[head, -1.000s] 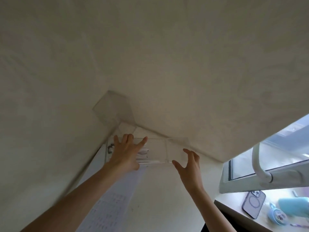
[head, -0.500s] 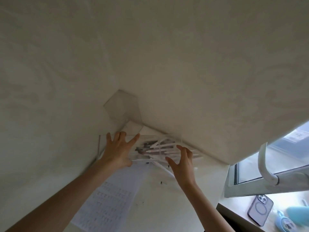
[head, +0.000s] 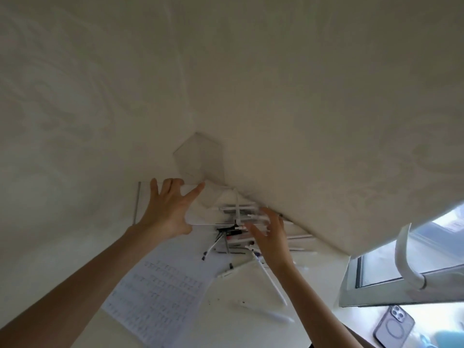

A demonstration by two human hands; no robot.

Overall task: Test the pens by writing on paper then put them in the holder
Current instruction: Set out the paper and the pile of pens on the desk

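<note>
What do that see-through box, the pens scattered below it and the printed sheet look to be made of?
Clear box: probably rigid acrylic or a similar plastic, glossy; fully see-through with sharp, straight edges.
Pens: mostly smooth white plastic barrels, some with dark parts; blur hides finer detail.
Sheet: thin matte paper, lying flat and covered in rows of small marks.

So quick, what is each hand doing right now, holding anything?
Left hand: open, fingers spread flat against the clear box.
Right hand: open, fingers spread over the loose pens, blurred, gripping nothing visible.
</note>
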